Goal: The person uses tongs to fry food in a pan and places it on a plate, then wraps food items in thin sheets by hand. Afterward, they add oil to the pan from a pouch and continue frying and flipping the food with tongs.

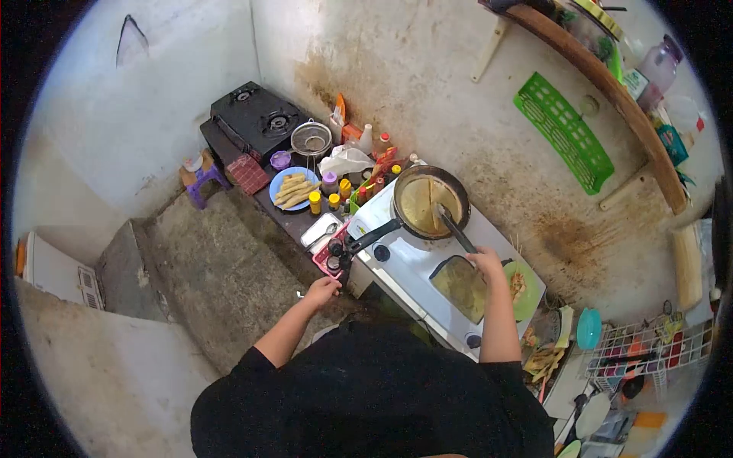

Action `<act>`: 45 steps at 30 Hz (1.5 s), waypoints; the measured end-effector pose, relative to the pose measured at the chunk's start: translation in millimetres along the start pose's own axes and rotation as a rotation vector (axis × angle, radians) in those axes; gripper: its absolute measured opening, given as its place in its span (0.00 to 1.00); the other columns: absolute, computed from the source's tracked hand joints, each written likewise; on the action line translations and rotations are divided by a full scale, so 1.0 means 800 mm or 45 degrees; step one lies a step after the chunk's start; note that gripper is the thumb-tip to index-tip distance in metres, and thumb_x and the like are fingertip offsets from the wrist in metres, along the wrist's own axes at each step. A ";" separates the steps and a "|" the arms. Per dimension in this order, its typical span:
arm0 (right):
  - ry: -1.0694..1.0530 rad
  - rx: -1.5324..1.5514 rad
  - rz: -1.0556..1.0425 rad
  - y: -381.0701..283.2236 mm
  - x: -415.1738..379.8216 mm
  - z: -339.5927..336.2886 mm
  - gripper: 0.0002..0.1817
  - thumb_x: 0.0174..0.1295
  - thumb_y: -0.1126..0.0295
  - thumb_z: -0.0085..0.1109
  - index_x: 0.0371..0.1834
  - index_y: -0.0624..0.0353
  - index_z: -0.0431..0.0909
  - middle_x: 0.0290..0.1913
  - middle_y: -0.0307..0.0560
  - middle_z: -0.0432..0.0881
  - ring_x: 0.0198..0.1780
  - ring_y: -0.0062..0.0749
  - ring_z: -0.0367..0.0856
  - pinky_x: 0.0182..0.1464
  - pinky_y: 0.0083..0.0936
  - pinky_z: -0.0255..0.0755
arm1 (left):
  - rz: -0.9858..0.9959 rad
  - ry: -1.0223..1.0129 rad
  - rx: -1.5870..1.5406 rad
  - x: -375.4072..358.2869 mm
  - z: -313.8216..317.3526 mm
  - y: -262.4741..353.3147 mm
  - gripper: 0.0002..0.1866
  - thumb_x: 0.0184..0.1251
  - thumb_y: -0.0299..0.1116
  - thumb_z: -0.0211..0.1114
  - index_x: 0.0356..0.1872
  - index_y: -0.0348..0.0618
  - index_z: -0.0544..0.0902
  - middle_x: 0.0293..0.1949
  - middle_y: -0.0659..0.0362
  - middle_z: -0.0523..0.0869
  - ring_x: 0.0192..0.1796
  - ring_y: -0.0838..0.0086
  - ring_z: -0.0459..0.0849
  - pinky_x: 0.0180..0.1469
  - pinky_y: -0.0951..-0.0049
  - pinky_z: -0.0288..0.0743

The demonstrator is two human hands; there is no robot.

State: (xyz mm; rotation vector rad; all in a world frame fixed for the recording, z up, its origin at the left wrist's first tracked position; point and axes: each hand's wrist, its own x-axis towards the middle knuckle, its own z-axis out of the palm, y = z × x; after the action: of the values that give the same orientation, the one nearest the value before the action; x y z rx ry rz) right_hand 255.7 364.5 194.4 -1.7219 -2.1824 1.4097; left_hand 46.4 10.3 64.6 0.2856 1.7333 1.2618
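Note:
My right hand is closed around the dark handle of a spatula. The spatula's head rests inside a frying pan, whose yellowish-brown contents show a thin dark line across them. This pan sits on the far burner of a white stove, its black handle pointing toward the left side. My left hand is held low by the counter's front edge, fingers drawn together, close to a pink basket. Whether anything is between those fingers is too small to see.
On the left counter are a blue plate of rolled snacks, yellow-capped bottles, a strainer and a black gas stove. A green plate of food lies right of my right forearm. A wooden shelf juts from the wall.

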 end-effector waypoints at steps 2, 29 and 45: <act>-0.094 0.140 0.150 -0.004 -0.015 -0.005 0.25 0.46 0.68 0.62 0.51 0.59 0.70 0.27 0.40 0.72 0.21 0.25 0.67 0.18 0.23 0.61 | 0.006 0.011 -0.016 0.006 0.000 -0.009 0.10 0.57 0.36 0.53 0.31 0.42 0.77 0.21 0.63 0.76 0.18 0.81 0.69 0.20 0.81 0.61; 0.491 -1.104 -0.295 -0.053 -0.134 0.074 0.30 0.48 0.65 0.57 0.55 0.61 0.62 0.44 0.53 0.73 0.39 0.44 0.78 0.36 0.34 0.73 | -0.010 -0.019 -0.020 0.008 0.000 -0.004 0.09 0.57 0.37 0.53 0.32 0.43 0.77 0.22 0.64 0.76 0.20 0.81 0.71 0.21 0.80 0.64; 0.368 -0.978 -0.170 -0.057 -0.080 0.051 0.19 0.47 0.69 0.55 0.43 0.65 0.71 0.37 0.52 0.78 0.41 0.43 0.78 0.40 0.34 0.73 | -0.050 0.109 -0.042 -0.026 -0.004 -0.010 0.10 0.57 0.38 0.54 0.33 0.43 0.77 0.22 0.65 0.76 0.20 0.83 0.69 0.20 0.81 0.63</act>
State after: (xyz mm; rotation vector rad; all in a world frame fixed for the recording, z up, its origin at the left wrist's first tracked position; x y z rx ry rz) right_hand 224.9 289.4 230.4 -1.7338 -2.7690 0.2438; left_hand 57.5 -9.0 69.3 0.1797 1.7801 1.2889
